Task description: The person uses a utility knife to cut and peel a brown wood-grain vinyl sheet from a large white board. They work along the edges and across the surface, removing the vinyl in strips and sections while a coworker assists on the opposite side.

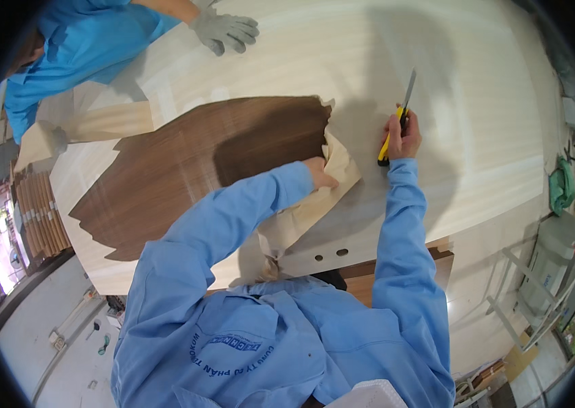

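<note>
A large pale sheet [498, 136] lies over a panel, with a torn, jagged opening that bares dark brown wood-grain surface [165, 173]. At the right end of this opening, my left hand [321, 173] is closed on a loose tan flap of paper [332, 183], which folds back toward me. My right hand [403, 139] grips a yellow and black utility knife [385, 151] farther right. Its long blade is out and points away from me, over the pale sheet.
Across the panel at the far left, a co-worker in blue rests a grey-gloved hand [226, 30] on the sheet. Torn tan paper [107, 122] curls near them. Two dark holes [330, 255] show near my edge. Stacked brown boards [39, 211] stand left; a metal frame [539, 289] stands right.
</note>
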Tool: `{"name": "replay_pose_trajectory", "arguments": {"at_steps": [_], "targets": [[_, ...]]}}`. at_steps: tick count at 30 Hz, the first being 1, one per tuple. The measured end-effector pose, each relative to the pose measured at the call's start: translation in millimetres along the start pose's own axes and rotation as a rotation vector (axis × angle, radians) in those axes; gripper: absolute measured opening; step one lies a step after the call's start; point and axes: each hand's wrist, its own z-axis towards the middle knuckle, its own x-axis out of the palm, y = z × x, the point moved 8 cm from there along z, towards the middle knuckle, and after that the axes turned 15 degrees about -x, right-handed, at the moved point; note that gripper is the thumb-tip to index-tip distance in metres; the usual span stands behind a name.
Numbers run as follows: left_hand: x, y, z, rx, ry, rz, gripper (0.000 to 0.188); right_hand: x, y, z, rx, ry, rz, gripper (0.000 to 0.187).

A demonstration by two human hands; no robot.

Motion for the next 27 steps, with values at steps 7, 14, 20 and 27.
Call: {"name": "replay_pose_trajectory", "arguments": {"at_steps": [7, 14, 20, 27], "targets": [[53, 7, -18, -0.306, 0.529, -1.264, 0.033, -15, 9, -57, 0.181, -0.282, 0.249, 0.046], [32, -1, -27, -0.363, 0.257, -0.898, 0.032, -5, 32, -124, 0.036, -0.447, -0.192, 0.046], [40, 17, -42, -0.203, 0.338, -0.919, 0.03, -17, 24, -129, 0.11, -0.51, -0.25, 0.045], [21, 85, -157, -0.251, 0.265, -0.83, 0.032, -15, 27, -132, 0.036, -0.532, -0.248, 0.041]]}}
